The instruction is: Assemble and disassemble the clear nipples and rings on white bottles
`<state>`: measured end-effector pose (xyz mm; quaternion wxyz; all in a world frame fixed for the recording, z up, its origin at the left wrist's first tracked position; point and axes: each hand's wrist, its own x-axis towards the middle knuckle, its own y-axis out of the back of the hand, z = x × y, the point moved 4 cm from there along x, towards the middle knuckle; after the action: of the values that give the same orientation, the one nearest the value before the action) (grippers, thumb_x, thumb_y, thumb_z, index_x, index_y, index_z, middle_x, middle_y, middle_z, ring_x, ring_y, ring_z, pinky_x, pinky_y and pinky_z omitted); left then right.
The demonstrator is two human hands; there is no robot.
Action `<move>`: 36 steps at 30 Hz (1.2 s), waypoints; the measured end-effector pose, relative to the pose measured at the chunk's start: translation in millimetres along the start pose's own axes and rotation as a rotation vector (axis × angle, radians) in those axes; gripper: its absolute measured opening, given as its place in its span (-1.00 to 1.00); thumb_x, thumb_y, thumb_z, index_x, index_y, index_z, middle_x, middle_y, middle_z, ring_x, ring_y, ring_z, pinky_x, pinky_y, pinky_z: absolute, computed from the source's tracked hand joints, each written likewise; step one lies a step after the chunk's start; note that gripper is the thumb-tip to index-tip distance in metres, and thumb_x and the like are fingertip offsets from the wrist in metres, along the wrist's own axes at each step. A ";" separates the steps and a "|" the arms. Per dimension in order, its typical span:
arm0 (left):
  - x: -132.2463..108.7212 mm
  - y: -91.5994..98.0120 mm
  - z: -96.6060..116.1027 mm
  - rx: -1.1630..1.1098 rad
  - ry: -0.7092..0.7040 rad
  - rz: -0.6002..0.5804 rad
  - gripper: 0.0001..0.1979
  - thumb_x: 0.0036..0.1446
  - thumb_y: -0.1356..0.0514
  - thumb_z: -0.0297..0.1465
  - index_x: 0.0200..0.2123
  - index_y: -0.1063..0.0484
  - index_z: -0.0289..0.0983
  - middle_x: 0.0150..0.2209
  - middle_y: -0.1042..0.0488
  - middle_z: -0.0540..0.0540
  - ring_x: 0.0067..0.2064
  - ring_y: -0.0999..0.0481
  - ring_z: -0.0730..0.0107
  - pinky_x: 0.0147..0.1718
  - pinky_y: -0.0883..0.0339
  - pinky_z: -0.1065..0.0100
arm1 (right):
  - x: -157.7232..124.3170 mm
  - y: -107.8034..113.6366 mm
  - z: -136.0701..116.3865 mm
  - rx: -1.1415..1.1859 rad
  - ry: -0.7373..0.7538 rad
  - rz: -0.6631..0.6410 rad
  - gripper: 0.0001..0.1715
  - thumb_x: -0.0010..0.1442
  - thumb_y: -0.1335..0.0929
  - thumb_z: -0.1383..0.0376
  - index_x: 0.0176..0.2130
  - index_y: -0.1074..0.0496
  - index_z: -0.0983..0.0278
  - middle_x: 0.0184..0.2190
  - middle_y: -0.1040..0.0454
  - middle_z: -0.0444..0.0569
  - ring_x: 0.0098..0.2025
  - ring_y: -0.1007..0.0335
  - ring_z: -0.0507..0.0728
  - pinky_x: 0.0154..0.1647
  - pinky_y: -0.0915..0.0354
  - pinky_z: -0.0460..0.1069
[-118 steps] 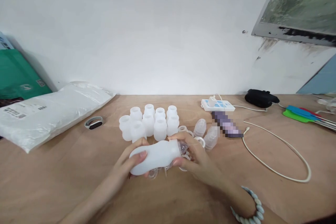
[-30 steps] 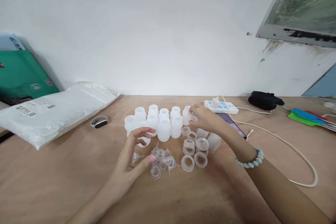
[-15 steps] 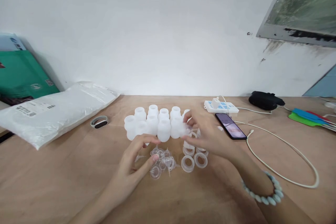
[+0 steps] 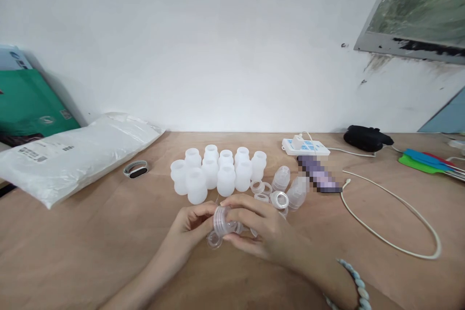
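Both hands meet above the near middle of the table, around a clear, ribbed plastic bottle cap. My left hand pinches its left rim between thumb and fingers. The fingers of my right hand wrap it from the right, hiding part of it. Just below lies a clear teat; other clear pieces are mostly covered by the hands. Several frosted white baby bottles stand open-topped behind the hands. To their right are clear screw rings and two clear domed caps.
Farther right lie a blurred-out phone, a power strip, a looped white cable, a black pouch and coloured spatulas. A fitness band and a white plastic mailer lie to the left.
My right hand has moved left and nearer, away from the bottles and rings, bringing the clear cap to my left hand. My left hand has closed on the cap.
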<state>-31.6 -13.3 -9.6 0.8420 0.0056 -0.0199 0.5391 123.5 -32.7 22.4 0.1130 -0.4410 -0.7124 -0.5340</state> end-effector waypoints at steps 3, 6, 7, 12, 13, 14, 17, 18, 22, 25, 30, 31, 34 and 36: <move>0.5 -2.0 -1.5 -0.041 0.048 -0.025 -0.72 0.06 -0.34 -0.15 -0.41 -0.62 -0.28 -0.49 -0.54 -0.06 -0.35 -0.47 0.26 -0.33 -0.33 0.35 | -2.3 -3.0 -2.4 -0.034 0.020 0.005 -0.86 0.29 -0.33 0.33 -0.11 -0.35 0.25 -0.07 -0.48 0.16 -0.10 -0.50 0.17 -0.13 -0.48 0.02; -1.1 -3.4 -1.8 -0.068 0.094 -0.022 -0.76 0.06 -0.34 -0.20 -0.43 -0.62 -0.28 -0.51 -0.52 -0.05 -0.33 -0.47 0.27 -0.34 -0.30 0.39 | -3.8 -5.2 -2.6 -0.042 0.021 0.008 -0.87 0.27 -0.33 0.35 -0.13 -0.36 0.27 -0.06 -0.47 0.19 -0.09 -0.50 0.18 -0.13 -0.48 0.02; -1.8 -3.4 -1.7 -0.073 0.109 -0.017 -0.77 0.06 -0.34 -0.22 -0.45 -0.61 -0.28 -0.50 -0.52 -0.04 -0.34 -0.46 0.30 -0.33 -0.30 0.40 | -4.0 -5.6 -2.4 -0.038 0.019 0.013 -0.86 0.26 -0.34 0.35 -0.13 -0.36 0.27 -0.06 -0.47 0.18 -0.10 -0.50 0.17 -0.14 -0.48 0.01; -4.4 -1.9 -4.2 -0.097 0.149 -0.019 -0.79 0.03 -0.36 -0.25 -0.49 -0.56 -0.29 -0.51 -0.47 0.00 -0.38 -0.40 0.39 -0.35 -0.26 0.44 | -3.8 -5.7 -2.2 0.003 0.024 0.068 -0.61 0.20 -0.38 0.33 0.04 -0.34 0.26 -0.24 -0.44 0.02 -0.28 -0.44 0.09 -0.30 -0.45 -0.06; -4.7 -1.5 -5.5 -0.106 0.149 -0.029 -0.80 0.02 -0.36 -0.27 -0.51 -0.54 -0.28 -0.52 -0.45 0.02 -0.40 -0.37 0.42 -0.36 -0.24 0.46 | -3.7 -5.3 -2.6 0.027 0.035 0.076 -0.58 0.20 -0.38 0.33 0.06 -0.34 0.26 -0.27 -0.43 0.00 -0.30 -0.42 0.07 -0.33 -0.44 -0.07; -5.1 -1.1 -6.8 -0.116 0.148 -0.037 -0.80 0.01 -0.36 -0.28 -0.51 -0.53 -0.28 -0.53 -0.44 0.03 -0.42 -0.34 0.45 -0.37 -0.23 0.47 | -3.4 -4.7 -2.7 0.059 0.038 0.084 -0.58 0.19 -0.39 0.33 0.06 -0.36 0.26 -0.28 -0.41 -0.02 -0.32 -0.40 0.06 -0.34 -0.42 -0.08; -6.3 0.0 -9.7 -0.109 0.161 -0.056 -0.82 0.03 -0.33 -0.28 -0.47 -0.54 -0.27 -0.50 -0.44 0.04 -0.41 -0.32 0.46 -0.37 -0.20 0.47 | -1.9 -1.0 -2.2 0.197 0.006 0.107 -0.61 0.13 -0.44 0.32 -0.02 -0.44 0.24 -0.31 -0.42 -0.05 -0.34 -0.38 0.04 -0.35 -0.39 -0.09; -6.7 0.1 -9.9 -0.095 0.167 -0.064 -0.82 0.04 -0.32 -0.27 -0.45 -0.54 -0.27 -0.48 -0.45 0.02 -0.40 -0.32 0.44 -0.36 -0.20 0.46 | -1.2 0.2 -1.6 0.239 -0.023 0.107 -0.62 0.10 -0.46 0.32 -0.04 -0.46 0.24 -0.32 -0.43 -0.06 -0.35 -0.38 0.04 -0.35 -0.38 -0.08; -7.5 -1.5 -6.2 -0.059 0.160 -0.112 -0.79 0.04 -0.29 -0.28 -0.52 -0.49 -0.30 -0.56 -0.35 0.04 -0.45 -0.24 0.47 -0.41 -0.13 0.45 | 0.9 3.1 1.7 0.390 -0.144 0.108 -0.62 -0.01 -0.51 0.35 -0.13 -0.53 0.23 -0.34 -0.48 -0.08 -0.34 -0.40 0.05 -0.32 -0.38 -0.05; -7.8 -3.3 -2.7 -0.078 0.133 -0.153 -0.74 0.05 -0.27 -0.26 -0.56 -0.44 -0.30 -0.62 -0.26 0.08 -0.51 -0.16 0.50 -0.45 -0.05 0.45 | -0.4 0.7 8.4 0.588 -0.245 0.128 -0.59 -0.08 -0.55 0.35 -0.16 -0.56 0.20 -0.34 -0.48 -0.10 -0.33 -0.42 0.04 -0.33 -0.41 -0.06; -5.9 -3.3 2.8 -0.132 0.094 -0.185 -0.69 0.03 -0.27 -0.24 -0.62 -0.34 -0.29 -0.63 -0.24 0.08 -0.51 -0.16 0.49 -0.46 -0.04 0.44 | -4.0 -9.8 19.8 1.017 -0.349 0.146 -0.55 -0.08 -0.56 0.37 -0.14 -0.57 0.16 -0.35 -0.50 -0.13 -0.35 -0.48 0.02 -0.36 -0.44 -0.10; -5.2 -2.9 3.5 -0.142 0.088 -0.184 -0.68 0.03 -0.27 -0.24 -0.63 -0.32 -0.28 -0.62 -0.24 0.08 -0.50 -0.17 0.49 -0.45 -0.05 0.44 | -4.4 -11.9 21.2 1.066 -0.369 0.137 -0.55 -0.08 -0.56 0.37 -0.13 -0.56 0.16 -0.35 -0.52 -0.13 -0.35 -0.49 0.02 -0.37 -0.44 -0.10; -3.4 -0.5 3.2 -0.160 0.085 -0.171 -0.67 0.04 -0.28 -0.23 -0.62 -0.31 -0.28 -0.61 -0.25 0.07 -0.49 -0.19 0.48 -0.43 -0.08 0.45 | -5.4 -15.9 26.0 1.135 -0.455 0.117 -0.56 -0.08 -0.58 0.32 -0.15 -0.56 0.19 -0.32 -0.55 -0.11 -0.34 -0.51 0.04 -0.38 -0.44 -0.08; -2.8 2.5 1.3 -0.156 0.090 -0.151 -0.68 0.04 -0.29 -0.23 -0.60 -0.34 -0.28 -0.60 -0.27 0.07 -0.48 -0.20 0.48 -0.43 -0.10 0.46 | -5.6 -13.9 31.0 1.157 -0.505 0.147 -0.56 -0.07 -0.58 0.25 -0.15 -0.55 0.20 -0.32 -0.57 -0.09 -0.33 -0.53 0.07 -0.37 -0.46 -0.04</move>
<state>-35.1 -14.8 -8.5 0.8781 -0.0827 -0.0235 0.4707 126.0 -9.4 -2.9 0.1979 -0.4687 -0.8583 0.0670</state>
